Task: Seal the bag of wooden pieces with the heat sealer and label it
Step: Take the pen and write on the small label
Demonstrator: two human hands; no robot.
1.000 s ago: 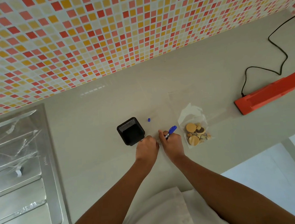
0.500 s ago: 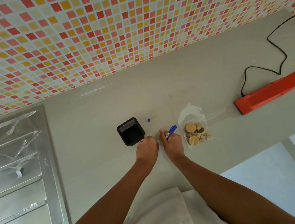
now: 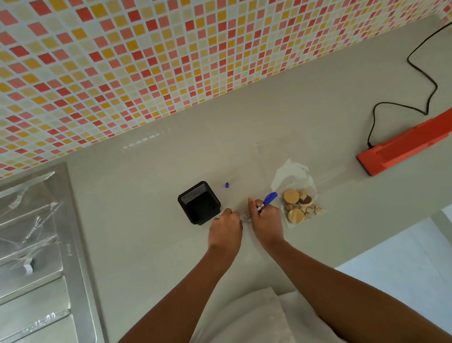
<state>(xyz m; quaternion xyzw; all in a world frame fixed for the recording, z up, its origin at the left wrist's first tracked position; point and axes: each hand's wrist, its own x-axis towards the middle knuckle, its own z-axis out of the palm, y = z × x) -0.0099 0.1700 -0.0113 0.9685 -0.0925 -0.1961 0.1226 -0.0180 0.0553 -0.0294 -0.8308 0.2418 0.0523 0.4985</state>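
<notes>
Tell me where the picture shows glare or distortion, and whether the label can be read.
Head view: the wide lens bends the tiled wall and the counter; a pale glare lies on it near the wall; the white label is too small to read.

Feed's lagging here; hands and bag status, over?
Right hand grips blue marker over label, left hand holds it. Bag of wooden pieces on counter beside right hand. Nothing blocking.

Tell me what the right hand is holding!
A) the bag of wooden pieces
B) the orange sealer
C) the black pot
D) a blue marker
D: the right hand has its fingers curled round the blue marker, whose blue end sticks out above the knuckles.
</notes>
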